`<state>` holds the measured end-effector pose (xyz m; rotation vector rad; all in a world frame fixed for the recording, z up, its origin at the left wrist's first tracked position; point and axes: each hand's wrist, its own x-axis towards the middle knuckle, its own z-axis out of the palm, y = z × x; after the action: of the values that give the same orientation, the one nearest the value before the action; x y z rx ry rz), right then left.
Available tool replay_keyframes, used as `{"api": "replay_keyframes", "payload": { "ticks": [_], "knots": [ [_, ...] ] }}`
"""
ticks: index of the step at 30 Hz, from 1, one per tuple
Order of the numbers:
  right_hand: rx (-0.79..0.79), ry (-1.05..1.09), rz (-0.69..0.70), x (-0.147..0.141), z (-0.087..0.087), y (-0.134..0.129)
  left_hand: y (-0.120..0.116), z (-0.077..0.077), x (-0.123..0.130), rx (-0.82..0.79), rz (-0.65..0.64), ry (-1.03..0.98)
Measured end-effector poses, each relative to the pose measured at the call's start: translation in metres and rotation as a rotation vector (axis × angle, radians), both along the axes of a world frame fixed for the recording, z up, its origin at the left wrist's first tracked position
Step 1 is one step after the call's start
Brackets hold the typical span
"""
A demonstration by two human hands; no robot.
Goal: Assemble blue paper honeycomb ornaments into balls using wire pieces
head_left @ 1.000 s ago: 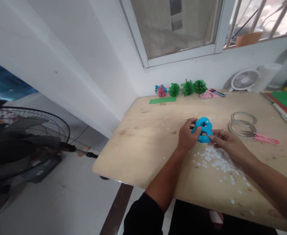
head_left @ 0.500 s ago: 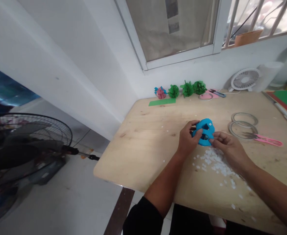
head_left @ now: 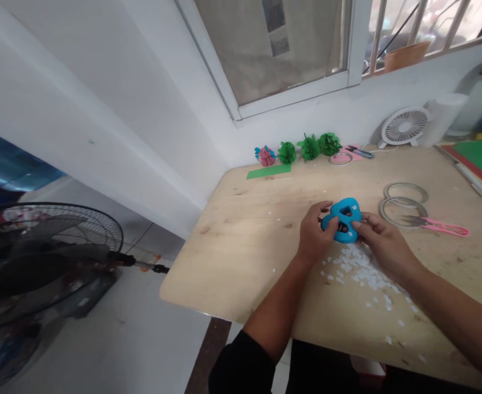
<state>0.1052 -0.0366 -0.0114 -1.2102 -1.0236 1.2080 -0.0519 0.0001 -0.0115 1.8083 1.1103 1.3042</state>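
Above the table, a blue paper cut-out (head_left: pixel 346 206) with rounded lobes and openings in its middle is held between both hands. Two small white squares show on its face, one on the upper lobe and one on the lower. My left hand (head_left: pixel 315 232) grips its left side, thumb on the face. From the right, my right hand (head_left: pixel 383 243) pinches the edge between thumb and fingers. Just below lies a scatter of small white paper bits (head_left: pixel 358 268). Right of the hands are pink thread snips (head_left: pixel 446 226), their blades over silvery rings (head_left: pixel 405 210).
Along the wall sit several folded green paper balls (head_left: pixel 310 148), a pink-and-blue one (head_left: pixel 267 156) and a green strip (head_left: pixel 268 172). Farther right are blue-grey snips (head_left: pixel 360 151), a small white fan (head_left: pixel 405 127) and coloured sheets (head_left: pixel 481 164). A large black fan (head_left: pixel 52 251) stands left of the table.
A second white square now shows on the cut-out's lower lobe, where my right fingertips were. My right thumb has moved up along the edge. The view has shifted slightly.
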Motion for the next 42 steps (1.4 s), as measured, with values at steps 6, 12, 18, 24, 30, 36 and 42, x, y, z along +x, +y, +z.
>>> {"api": "replay_keyframes", "payload": {
  "ticks": [6,12,18,24,30,36,42],
  "knots": [
    [-0.002,0.121,-0.085,0.0,-0.001,0.002,-0.01,0.005,0.007,0.374,0.084,0.106],
    [0.054,0.096,-0.104,0.002,-0.003,0.003,-0.011,0.005,0.007,0.401,0.048,0.341],
    [0.065,0.056,-0.077,0.002,-0.007,0.004,-0.007,0.0,0.006,0.363,-0.004,0.531],
    [0.079,0.063,-0.094,0.0,-0.006,0.004,-0.005,-0.003,0.005,0.439,-0.028,0.619],
    [0.054,0.087,-0.081,-0.002,-0.011,0.003,-0.006,-0.004,0.006,0.484,-0.013,0.683],
    [0.039,0.126,-0.082,-0.003,-0.011,0.001,-0.005,-0.004,0.006,0.485,-0.021,0.718],
    [0.018,0.161,-0.083,-0.003,-0.017,0.002,-0.006,-0.005,0.008,0.51,0.014,0.744]
  ]
}}
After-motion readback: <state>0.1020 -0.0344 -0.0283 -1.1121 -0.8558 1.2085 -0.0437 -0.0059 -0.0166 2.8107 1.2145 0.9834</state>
